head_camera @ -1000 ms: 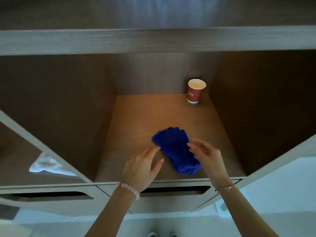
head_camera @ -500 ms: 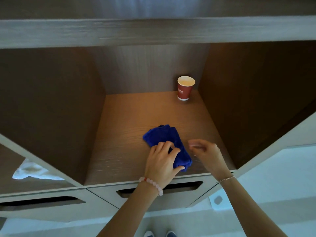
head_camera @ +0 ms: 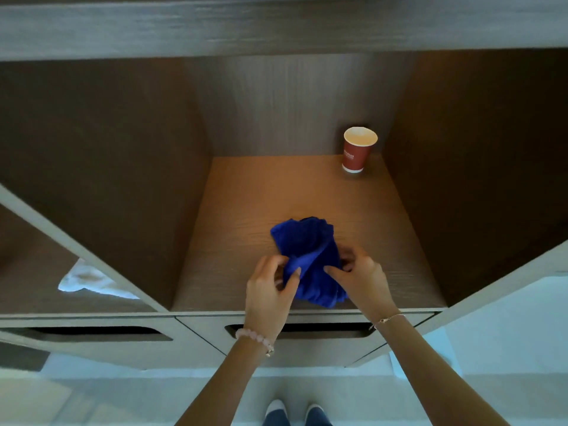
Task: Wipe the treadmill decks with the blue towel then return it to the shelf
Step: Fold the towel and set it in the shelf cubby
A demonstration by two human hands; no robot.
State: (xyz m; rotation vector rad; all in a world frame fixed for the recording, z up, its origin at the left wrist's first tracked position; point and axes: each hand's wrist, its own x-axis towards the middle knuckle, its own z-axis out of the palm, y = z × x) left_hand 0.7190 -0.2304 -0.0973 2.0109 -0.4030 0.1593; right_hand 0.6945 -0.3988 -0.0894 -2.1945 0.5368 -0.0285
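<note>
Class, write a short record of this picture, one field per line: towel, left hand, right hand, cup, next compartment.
towel: blue towel, bunched, lying on the shelf near its front edge
left hand: pinches the towel's left edge
right hand: grips the towel's right side
cup: red paper cup, upright, back right corner, apart from the towel
next compartment: white cloth, to the left

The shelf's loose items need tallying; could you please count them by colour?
Blue: 1, the blue towel
Red: 1, the paper cup
White: 1, the white cloth
Total: 3
</note>
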